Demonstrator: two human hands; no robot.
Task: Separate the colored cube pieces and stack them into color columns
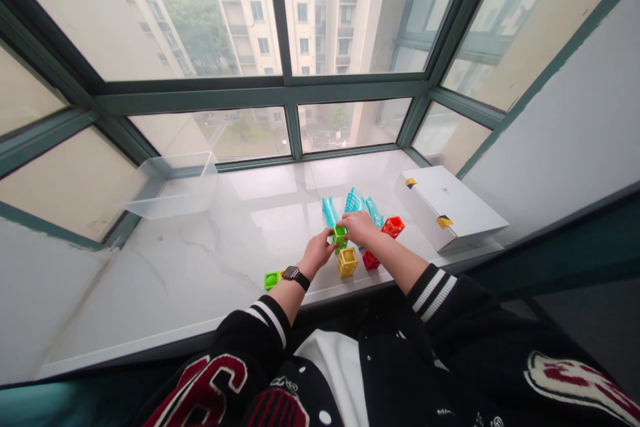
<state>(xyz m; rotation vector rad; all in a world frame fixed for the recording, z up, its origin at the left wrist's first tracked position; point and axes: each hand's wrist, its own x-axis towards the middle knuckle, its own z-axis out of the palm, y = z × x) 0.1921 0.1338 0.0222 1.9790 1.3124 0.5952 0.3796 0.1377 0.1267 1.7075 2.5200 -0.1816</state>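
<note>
A green block (339,236) with an open top stands between my hands. My left hand (319,253) pinches it from the left, and a dark watch is on that wrist. From above and to the right, my right hand (359,227) has its fingers closed at the same block, where a straight, clear blue track piece (329,211) meets it. Whether the two are joined is hidden by the fingers. Just in front sits a yellow block (347,263). Beyond my right hand lies a curved blue track piece (355,200), with another blue piece (374,211) beside it.
A red-orange block (393,227) and a darker red block (371,260) are by my right forearm. Another green block (271,280) lies left of my watch. A clear plastic bin (173,203) stands at the back left, a white box (453,203) at the right, windows behind.
</note>
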